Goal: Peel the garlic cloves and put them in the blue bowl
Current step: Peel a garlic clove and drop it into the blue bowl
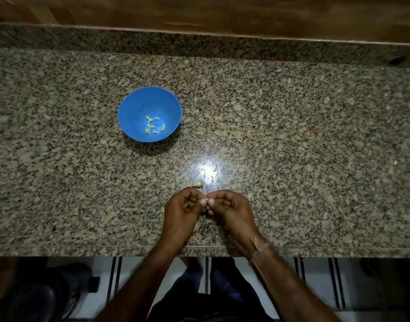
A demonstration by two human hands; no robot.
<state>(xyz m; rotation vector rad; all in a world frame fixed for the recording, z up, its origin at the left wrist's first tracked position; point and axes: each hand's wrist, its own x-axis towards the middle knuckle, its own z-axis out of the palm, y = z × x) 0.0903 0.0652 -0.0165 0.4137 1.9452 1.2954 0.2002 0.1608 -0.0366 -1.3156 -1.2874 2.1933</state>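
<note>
- Your left hand and right hand meet nearer you than the blue bowl, fingers curled and pinching together; the item held cannot be identified.
- Peeled cloves lie inside the bowl.
- A garlic piece lies on the surface between the bowl and your hands.

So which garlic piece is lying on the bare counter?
The pale garlic piece lying on the counter just beyond the left hand; the other cloves all sit inside the blue bowl.

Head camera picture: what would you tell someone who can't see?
The left hand and right hand pinch something tiny together above a granite counter. A garlic piece lies beyond them, and a blue bowl farther left holds peeled cloves.
</note>
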